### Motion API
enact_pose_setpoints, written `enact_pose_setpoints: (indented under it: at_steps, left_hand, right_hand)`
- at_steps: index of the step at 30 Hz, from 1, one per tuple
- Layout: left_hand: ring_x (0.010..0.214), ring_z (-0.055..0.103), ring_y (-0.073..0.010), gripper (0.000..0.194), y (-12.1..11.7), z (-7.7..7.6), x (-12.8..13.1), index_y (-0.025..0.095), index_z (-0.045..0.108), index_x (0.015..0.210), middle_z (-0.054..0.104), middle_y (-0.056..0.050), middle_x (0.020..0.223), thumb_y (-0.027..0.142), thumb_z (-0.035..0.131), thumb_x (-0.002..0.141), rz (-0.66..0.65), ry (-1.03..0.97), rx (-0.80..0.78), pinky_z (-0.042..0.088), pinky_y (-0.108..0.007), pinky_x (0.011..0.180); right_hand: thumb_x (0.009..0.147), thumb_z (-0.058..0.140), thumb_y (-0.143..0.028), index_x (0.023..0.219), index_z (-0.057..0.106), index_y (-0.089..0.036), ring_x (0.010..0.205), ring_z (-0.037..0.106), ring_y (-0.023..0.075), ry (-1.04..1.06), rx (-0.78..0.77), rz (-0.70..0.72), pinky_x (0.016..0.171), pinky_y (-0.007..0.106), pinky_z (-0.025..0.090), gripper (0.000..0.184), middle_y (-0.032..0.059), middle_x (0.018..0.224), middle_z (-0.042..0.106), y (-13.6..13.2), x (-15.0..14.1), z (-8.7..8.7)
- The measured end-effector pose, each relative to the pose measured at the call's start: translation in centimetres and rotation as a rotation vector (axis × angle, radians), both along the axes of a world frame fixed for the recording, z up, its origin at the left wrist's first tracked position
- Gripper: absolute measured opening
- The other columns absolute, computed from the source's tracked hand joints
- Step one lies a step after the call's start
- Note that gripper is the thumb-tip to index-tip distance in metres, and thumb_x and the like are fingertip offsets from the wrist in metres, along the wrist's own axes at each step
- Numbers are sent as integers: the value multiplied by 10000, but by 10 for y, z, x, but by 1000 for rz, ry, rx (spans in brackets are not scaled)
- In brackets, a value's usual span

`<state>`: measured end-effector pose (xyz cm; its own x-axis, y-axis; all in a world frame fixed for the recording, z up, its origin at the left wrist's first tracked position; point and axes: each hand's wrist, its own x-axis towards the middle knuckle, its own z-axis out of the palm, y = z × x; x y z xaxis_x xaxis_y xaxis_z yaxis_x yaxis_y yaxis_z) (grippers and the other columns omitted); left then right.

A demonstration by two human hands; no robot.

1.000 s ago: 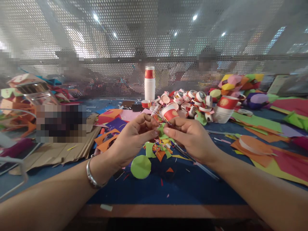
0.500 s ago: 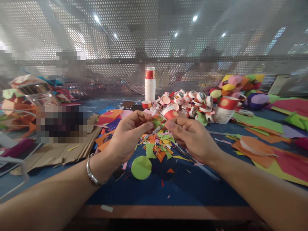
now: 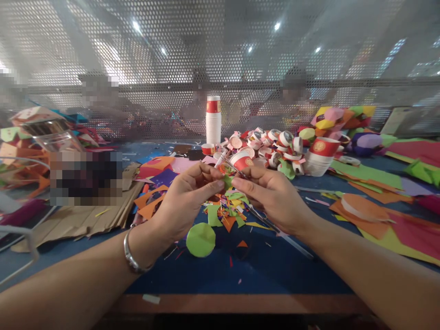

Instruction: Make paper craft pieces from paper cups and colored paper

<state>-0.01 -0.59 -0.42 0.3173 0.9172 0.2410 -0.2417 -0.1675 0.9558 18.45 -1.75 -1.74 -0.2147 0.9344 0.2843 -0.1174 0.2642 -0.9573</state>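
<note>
Pinches a small green paper piece [image 3: 227, 182] between the thumb and fingers of the left hand [image 3: 190, 195], clamped on its left side. Grips with the right hand [image 3: 271, 197], thumb and fingers together, a thin shiny strip [image 3: 239, 171] beside the piece; cannot tell whether also gripping the piece itself. Holds both hands close together above a scatter of coloured scraps [image 3: 237, 208] on the blue tabletop [image 3: 247, 275]. Wears a silver bracelet [image 3: 129, 252] on the left wrist. Has a flat green disc [image 3: 201, 239] just below the left hand. Faces, beyond both hands, a heap of small round cup pieces [image 3: 273, 136], with a tall upright cup stack [image 3: 213, 126] to its left and tilted red-and-white cups [image 3: 320, 158] to its right. Has brown cardboard [image 3: 89, 222] at left and coloured paper sheets [image 3: 409, 233] at right.
</note>
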Motion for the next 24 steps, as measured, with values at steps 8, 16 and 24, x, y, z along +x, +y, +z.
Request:
enact_pose_setpoints:
  at_steps: [8, 16, 24]
  left_hand:
    - [779, 640, -88, 112, -1, -4, 2, 162, 678, 883, 684, 7, 843, 173, 776, 830, -1, 69, 117, 543, -212, 767]
    - [745, 653, -97, 119, 1, -5, 1, 168, 664, 862, 678, 10, 813, 177, 777, 826, -2, 113, 152, 566, -230, 742]
    - [713, 638, -90, 131, 1, -4, 0, 169, 629, 840, 650, 19, 785, 170, 760, 836, -30, 162, 188, 557, -222, 703]
  right_hand:
    - [864, 774, -377, 879, 680, -175, 453, 253, 48, -5, 39, 6, 407, 252, 144, 223, -96, 566, 403, 2, 2, -4]
    - [839, 785, -421, 823, 658, -170, 464, 263, 53, -4, 32, 4, 419, 256, 159, 281, -88, 570, 415, 0, 0, 0]
    - [845, 772, -430, 814, 661, -165, 482, 279, 59, -71, 77, -5, 436, 260, 179, 289, -83, 575, 427, 0, 2, 2]
